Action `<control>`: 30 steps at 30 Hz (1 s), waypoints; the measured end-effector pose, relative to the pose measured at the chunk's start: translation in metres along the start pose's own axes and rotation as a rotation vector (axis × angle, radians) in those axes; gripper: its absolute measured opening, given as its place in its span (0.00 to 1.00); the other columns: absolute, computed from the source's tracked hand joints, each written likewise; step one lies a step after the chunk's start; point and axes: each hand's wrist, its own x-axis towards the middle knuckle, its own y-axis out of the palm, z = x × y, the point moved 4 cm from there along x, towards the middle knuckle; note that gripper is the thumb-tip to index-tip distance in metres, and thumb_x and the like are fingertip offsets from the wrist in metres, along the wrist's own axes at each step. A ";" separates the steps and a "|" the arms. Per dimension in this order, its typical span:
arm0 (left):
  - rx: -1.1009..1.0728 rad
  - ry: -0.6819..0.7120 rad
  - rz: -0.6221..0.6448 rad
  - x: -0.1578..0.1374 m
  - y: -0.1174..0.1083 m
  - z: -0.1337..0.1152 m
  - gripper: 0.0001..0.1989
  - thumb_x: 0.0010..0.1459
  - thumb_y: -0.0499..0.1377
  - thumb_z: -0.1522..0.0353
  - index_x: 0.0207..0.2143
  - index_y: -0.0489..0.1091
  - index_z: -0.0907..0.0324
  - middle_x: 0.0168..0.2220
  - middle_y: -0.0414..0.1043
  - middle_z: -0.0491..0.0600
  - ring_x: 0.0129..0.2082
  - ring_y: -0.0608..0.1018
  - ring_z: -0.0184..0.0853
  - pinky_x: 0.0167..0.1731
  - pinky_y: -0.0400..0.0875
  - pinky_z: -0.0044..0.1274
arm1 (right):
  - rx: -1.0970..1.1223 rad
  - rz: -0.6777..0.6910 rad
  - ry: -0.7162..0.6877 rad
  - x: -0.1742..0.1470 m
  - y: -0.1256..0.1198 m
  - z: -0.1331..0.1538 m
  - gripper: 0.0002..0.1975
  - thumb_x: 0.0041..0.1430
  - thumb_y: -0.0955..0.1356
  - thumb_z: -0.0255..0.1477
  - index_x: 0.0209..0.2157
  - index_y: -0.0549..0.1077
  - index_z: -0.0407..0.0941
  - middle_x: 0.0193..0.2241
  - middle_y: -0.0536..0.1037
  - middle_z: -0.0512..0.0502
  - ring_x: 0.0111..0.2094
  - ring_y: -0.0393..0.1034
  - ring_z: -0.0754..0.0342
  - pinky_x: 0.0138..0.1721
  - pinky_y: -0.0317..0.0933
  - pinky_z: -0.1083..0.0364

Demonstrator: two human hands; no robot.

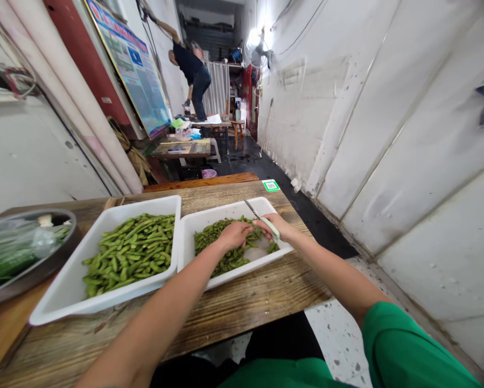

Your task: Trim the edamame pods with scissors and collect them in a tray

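Note:
My right hand [274,226] is closed around the pale green handle of a pair of scissors [252,208], whose blades point up and away to the left. My left hand [236,235] hovers at the middle of the right white tray [230,276], its fingers curled together close to the scissors; what they hold, if anything, is hidden. Under both hands lie green edamame pods [215,237], heaped toward the tray's left side, with a small clump at the right. Bigger, plump edamame pods [131,250] fill much of the left white tray [100,303].
The trays stand on a wooden table [242,318]. At the left edge is a metal bowl [70,234] with bagged green vegetables. A green code sticker [271,186] marks the far corner. Farther back, a person [190,70] stands raised near another table [185,148].

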 end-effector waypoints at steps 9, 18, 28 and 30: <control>0.359 -0.042 0.038 -0.001 0.020 -0.001 0.11 0.39 0.59 0.71 0.30 0.74 0.55 0.32 0.73 0.53 0.34 0.73 0.39 0.31 0.61 0.24 | -0.037 0.001 -0.011 -0.001 0.002 0.001 0.17 0.45 0.68 0.39 0.18 0.62 0.41 0.09 0.60 0.57 0.09 0.53 0.64 0.08 0.48 0.64; -0.306 -0.151 -0.167 0.006 0.000 0.027 0.14 0.45 0.55 0.60 0.24 0.72 0.63 0.21 0.69 0.46 0.23 0.68 0.30 0.26 0.60 0.20 | -0.015 0.060 0.030 -0.005 0.006 0.006 0.19 0.43 0.69 0.41 0.17 0.60 0.42 0.07 0.59 0.57 0.08 0.53 0.64 0.08 0.49 0.63; -0.052 -0.062 0.010 -0.003 0.014 0.005 0.17 0.42 0.56 0.54 0.18 0.70 0.59 0.13 0.64 0.45 0.16 0.66 0.30 0.21 0.55 0.21 | -0.016 0.054 -0.011 -0.002 0.005 0.001 0.18 0.43 0.69 0.40 0.18 0.61 0.42 0.09 0.59 0.57 0.08 0.52 0.64 0.08 0.50 0.63; 0.069 -0.029 0.070 -0.005 0.025 -0.003 0.14 0.36 0.61 0.56 0.17 0.70 0.58 0.15 0.65 0.46 0.18 0.67 0.31 0.21 0.55 0.21 | -0.011 0.069 -0.017 -0.002 0.005 -0.001 0.18 0.43 0.69 0.40 0.18 0.60 0.42 0.09 0.59 0.58 0.08 0.52 0.64 0.08 0.50 0.63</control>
